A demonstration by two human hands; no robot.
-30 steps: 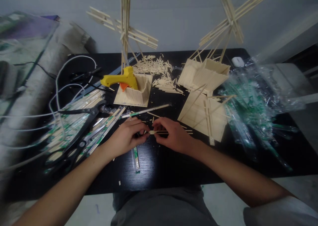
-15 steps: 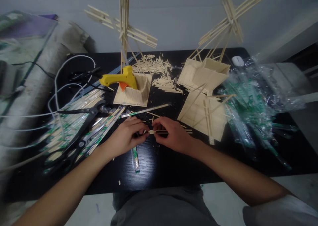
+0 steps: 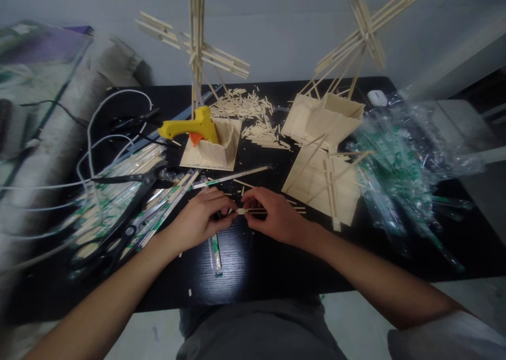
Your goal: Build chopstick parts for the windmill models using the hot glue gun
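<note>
Low over the black table, my left hand (image 3: 203, 217) and my right hand (image 3: 276, 216) face each other, thumbs and fingertips pinched together. Between them they grip thin wooden sticks (image 3: 256, 211), with a short pale piece at the small gap between my fingertips. Stick ends emerge past my right hand. My fingers cover the rest, so the exact number is hidden. Beneath my left hand lies a green-and-clear chopstick wrapper (image 3: 216, 254). Just behind my hands rests a wrapped stick (image 3: 237, 176).
A yellow glue gun (image 3: 187, 128) sits on a stick-built base (image 3: 225, 157). Black scissors (image 3: 130, 228) lie over wrapped chopsticks (image 3: 118, 181) at left. Cut stick pieces (image 3: 245, 107) are heaped behind. Another stick structure (image 3: 340, 117), a flat stick panel (image 3: 316, 181) and plastic wrappers (image 3: 399, 159) occupy the right.
Almost nothing differs. Both hands keep the same pinch on the sticks, and the whole view has shifted very slightly.
</note>
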